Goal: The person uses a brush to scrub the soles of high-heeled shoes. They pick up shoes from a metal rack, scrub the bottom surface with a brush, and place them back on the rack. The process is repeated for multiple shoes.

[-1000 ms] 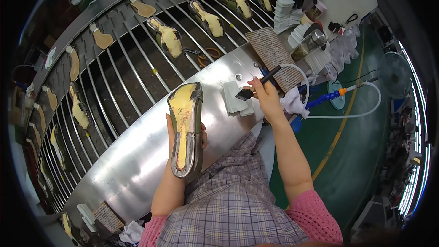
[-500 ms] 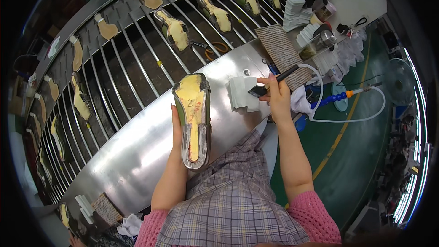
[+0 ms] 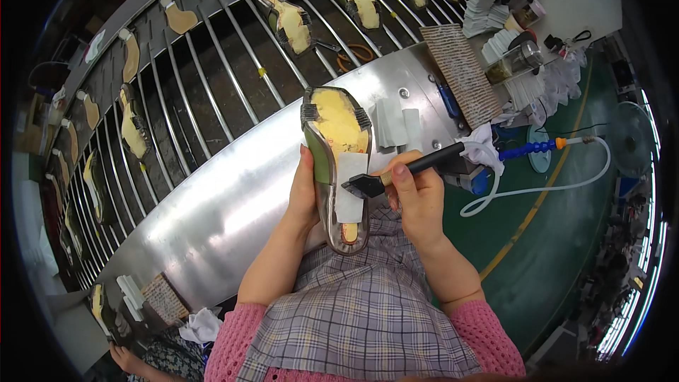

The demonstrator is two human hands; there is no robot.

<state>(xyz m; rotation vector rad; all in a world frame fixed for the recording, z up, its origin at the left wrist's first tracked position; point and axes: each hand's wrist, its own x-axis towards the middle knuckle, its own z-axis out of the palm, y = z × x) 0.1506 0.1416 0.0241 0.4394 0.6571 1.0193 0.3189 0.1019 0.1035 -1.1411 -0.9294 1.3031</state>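
— Metal tabletop [image 3: 205, 184], but what about the fingers [image 3: 403, 175]?
— Right hand [image 3: 423, 197] pinches a black-handled brush [image 3: 433, 159]; left hand [image 3: 304, 194] curls its fingers around the upturned shoe [image 3: 341, 131] at the brush's nine o'clock.
— Touching?
— Yes, bristles [image 3: 362, 186] against white paper [image 3: 351, 209] on it. Metal bars [image 3: 271, 88] lie beyond, at ten o'clock.

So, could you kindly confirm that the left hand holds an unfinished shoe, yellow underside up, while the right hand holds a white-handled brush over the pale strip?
Not quite: the head view shows that the brush in the right hand is black-handled. The left hand, unfinished shoe and pale strip are as you say.
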